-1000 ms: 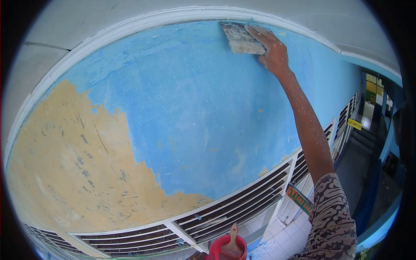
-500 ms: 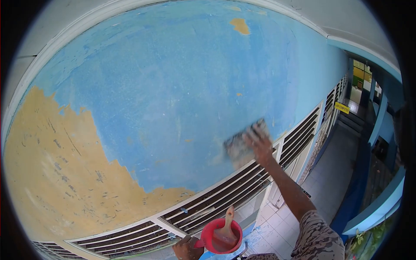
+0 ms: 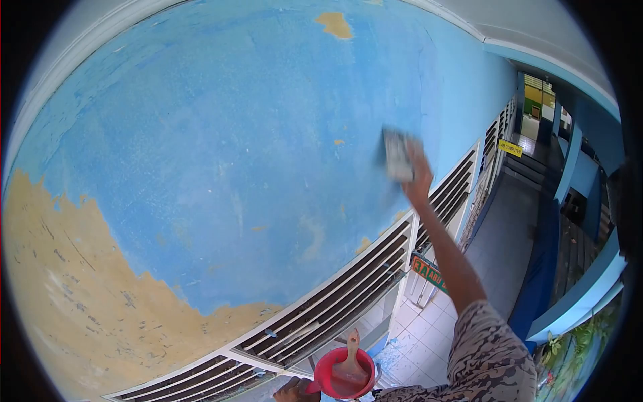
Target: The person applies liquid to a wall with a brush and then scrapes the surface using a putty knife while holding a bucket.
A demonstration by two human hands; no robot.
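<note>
My right hand (image 3: 416,171) grips a flat grey rectangular pad (image 3: 400,159), blurred by motion, against the right part of the blue wall (image 3: 254,147). The pad is held nearly upright, dark along its left edge. Low in the view, my left hand (image 3: 297,390) is closed round the handle of a red dipper (image 3: 319,368). A wide paintbrush (image 3: 351,362) leans inside it, handle up, its bristle end in murky liquid. Yellowish bare areas (image 3: 74,295) show at the wall's lower left, with a smaller tan patch (image 3: 334,25) near the top.
Louvred windows (image 3: 335,295) in white frames run along the wall's lower edge. A green and orange sign (image 3: 430,271) sits beside my forearm. To the right, a corridor (image 3: 499,221) leads past a yellow sign (image 3: 510,148). Paint flakes litter the white floor tiles (image 3: 408,348).
My right hand has swept the pad up and rightward across the wall, turning it from slanted to nearly upright. The view has shifted a little to the right. My left hand still holds the dipper.
</note>
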